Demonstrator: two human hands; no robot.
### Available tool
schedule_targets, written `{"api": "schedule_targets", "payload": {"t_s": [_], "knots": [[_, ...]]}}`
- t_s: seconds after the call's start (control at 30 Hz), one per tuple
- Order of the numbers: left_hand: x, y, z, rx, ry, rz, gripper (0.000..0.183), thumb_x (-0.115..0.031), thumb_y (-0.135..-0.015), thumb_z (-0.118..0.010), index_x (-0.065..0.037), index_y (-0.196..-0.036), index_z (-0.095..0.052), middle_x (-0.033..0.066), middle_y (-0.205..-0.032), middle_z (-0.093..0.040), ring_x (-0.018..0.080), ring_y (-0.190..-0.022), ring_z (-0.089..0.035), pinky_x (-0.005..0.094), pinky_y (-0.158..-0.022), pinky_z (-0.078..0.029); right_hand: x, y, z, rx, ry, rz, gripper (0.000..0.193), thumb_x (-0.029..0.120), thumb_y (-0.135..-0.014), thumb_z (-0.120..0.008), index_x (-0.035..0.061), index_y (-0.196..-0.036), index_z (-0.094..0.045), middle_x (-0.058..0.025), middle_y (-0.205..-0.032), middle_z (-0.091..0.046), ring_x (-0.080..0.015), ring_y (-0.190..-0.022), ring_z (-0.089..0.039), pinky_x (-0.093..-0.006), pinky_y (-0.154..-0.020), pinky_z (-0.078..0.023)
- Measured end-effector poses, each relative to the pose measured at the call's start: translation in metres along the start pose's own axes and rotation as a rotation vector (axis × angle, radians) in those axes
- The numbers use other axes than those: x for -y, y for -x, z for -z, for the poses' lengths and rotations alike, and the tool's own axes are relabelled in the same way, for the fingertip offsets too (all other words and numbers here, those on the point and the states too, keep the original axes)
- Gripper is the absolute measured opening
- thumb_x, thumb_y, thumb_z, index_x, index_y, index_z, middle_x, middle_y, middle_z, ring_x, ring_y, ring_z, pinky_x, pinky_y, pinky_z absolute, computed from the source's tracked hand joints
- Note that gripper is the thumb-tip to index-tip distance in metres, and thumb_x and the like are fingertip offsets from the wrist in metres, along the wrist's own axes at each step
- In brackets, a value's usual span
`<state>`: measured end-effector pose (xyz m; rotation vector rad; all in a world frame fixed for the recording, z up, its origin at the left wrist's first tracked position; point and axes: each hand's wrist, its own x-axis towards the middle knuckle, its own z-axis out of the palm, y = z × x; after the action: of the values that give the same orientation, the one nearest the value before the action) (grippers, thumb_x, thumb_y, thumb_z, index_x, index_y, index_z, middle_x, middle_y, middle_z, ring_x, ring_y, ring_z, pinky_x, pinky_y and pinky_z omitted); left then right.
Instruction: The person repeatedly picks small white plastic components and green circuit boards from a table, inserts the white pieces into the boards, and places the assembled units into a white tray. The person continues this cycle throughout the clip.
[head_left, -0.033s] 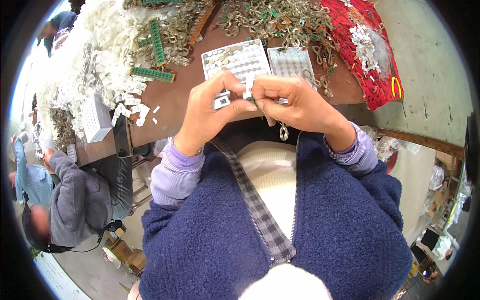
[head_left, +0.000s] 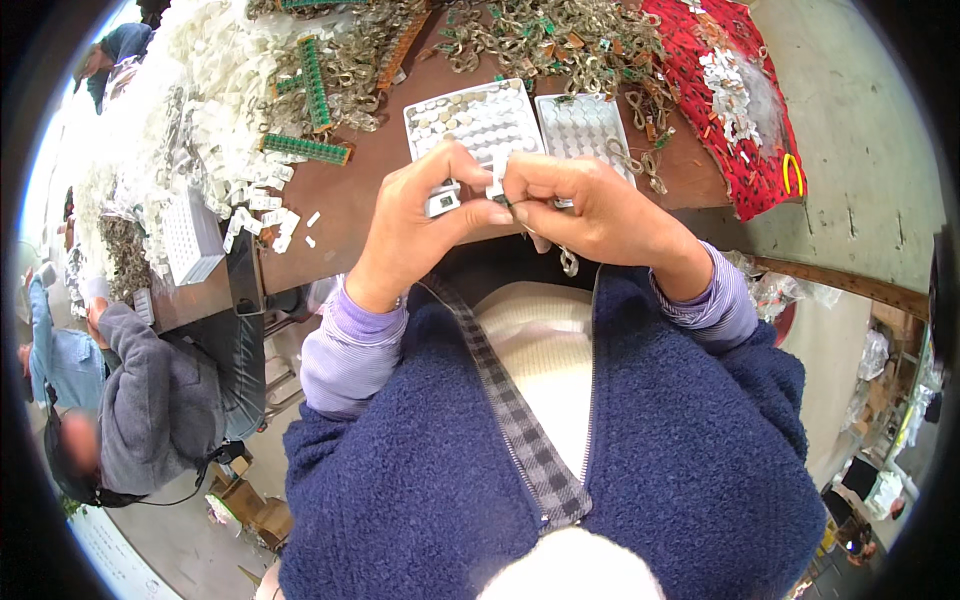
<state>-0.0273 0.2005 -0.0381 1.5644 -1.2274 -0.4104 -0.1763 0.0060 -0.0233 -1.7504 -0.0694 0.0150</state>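
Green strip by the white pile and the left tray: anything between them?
Head view: only bare brown table between the green strip and the left tray; loose white bits sit lower left.

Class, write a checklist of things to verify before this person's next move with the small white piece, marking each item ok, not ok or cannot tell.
1. Both hands meet on the small white piece: left hand and right hand pinch it together: ok.
2. Grip is firm: cannot tell, the fingers hide it.
3. Filled tray lies close in front of the hands: ok.
4. Second tray lies flat beside it: ok.
5. Small metal loop hanging under the right hand is secure: cannot tell.
6. Table edge near the hands has loose white bits: not ok.
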Motion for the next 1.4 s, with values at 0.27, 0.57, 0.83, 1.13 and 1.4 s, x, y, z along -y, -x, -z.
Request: {"api": "schedule_targets", "payload": {"t_s": [0.27, 0.57, 0.83, 1.13, 1.4], "knots": [[-0.023, 0.012, -0.023, -0.222, 0.130, 0.353, 0.024, -0.007, -0.093, -0.085, -0.002, -0.113, -0.073, 0.0022, -0.095, -0.075, 0.0093, -0.078, -0.065, 0.0249, -0.066, -0.051, -0.007, -0.003, -0.014, -0.392, 0.761, 0.429, 0.015, 0.002, -0.086, -0.072, 0.0044, -0.097, -0.062, -0.0126, -0.089, -0.066, -0.0360, -0.090, -0.067, -0.0473, -0.083, -0.048], [-0.012, 0.012, -0.037, -0.366, 0.866, 0.676, 0.023, -0.014, -0.103, -0.075, -0.003, -0.123, -0.072, 0.0079, -0.103, -0.079, -0.0008, -0.065, -0.050, 0.0167, -0.049, -0.033, -0.033, 0.010, -0.023, -0.589, 0.555, 0.358, 0.014, -0.002, -0.088, -0.079, 0.0021, -0.096, -0.068, -0.0116, -0.091, -0.070, -0.0332, -0.087, -0.066, -0.0425, -0.077, -0.051], [-0.008, 0.024, -0.032, -0.366, 0.604, 0.613, 0.017, -0.013, -0.103, -0.076, -0.005, -0.117, -0.072, 0.0039, -0.098, -0.075, 0.0024, -0.067, -0.054, 0.0192, -0.055, -0.039, -0.031, -0.011, -0.034, -0.659, 0.571, 0.509, 0.016, 0.001, -0.082, -0.079, 0.0054, -0.094, -0.069, -0.0078, -0.091, -0.067, -0.0320, -0.089, -0.066, -0.0439, -0.085, -0.050], [0.004, 0.040, -0.006, -0.521, 0.756, 0.597, 0.018, -0.014, -0.105, -0.073, -0.005, -0.121, -0.072, 0.0041, -0.103, -0.077, 0.0013, -0.067, -0.055, 0.0176, -0.052, -0.037, -0.034, -0.059, -0.036, -0.533, 0.531, 0.495, 0.015, 0.003, -0.085, -0.079, 0.0033, -0.100, -0.074, -0.0102, -0.094, -0.068, -0.0320, -0.092, -0.069, -0.0435, -0.085, -0.053], [0.024, 0.035, 0.014, -0.561, 0.930, 0.546, 0.027, -0.019, -0.110, -0.067, -0.002, -0.131, -0.069, 0.0125, -0.115, -0.080, 0.0006, -0.064, -0.052, 0.0159, -0.045, -0.031, -0.052, -0.094, -0.018, -0.554, 0.915, 0.415, 0.019, 0.000, -0.089, -0.077, 0.0032, -0.107, -0.078, -0.0127, -0.091, -0.066, -0.0324, -0.087, -0.067, -0.0413, -0.078, -0.055]]}}
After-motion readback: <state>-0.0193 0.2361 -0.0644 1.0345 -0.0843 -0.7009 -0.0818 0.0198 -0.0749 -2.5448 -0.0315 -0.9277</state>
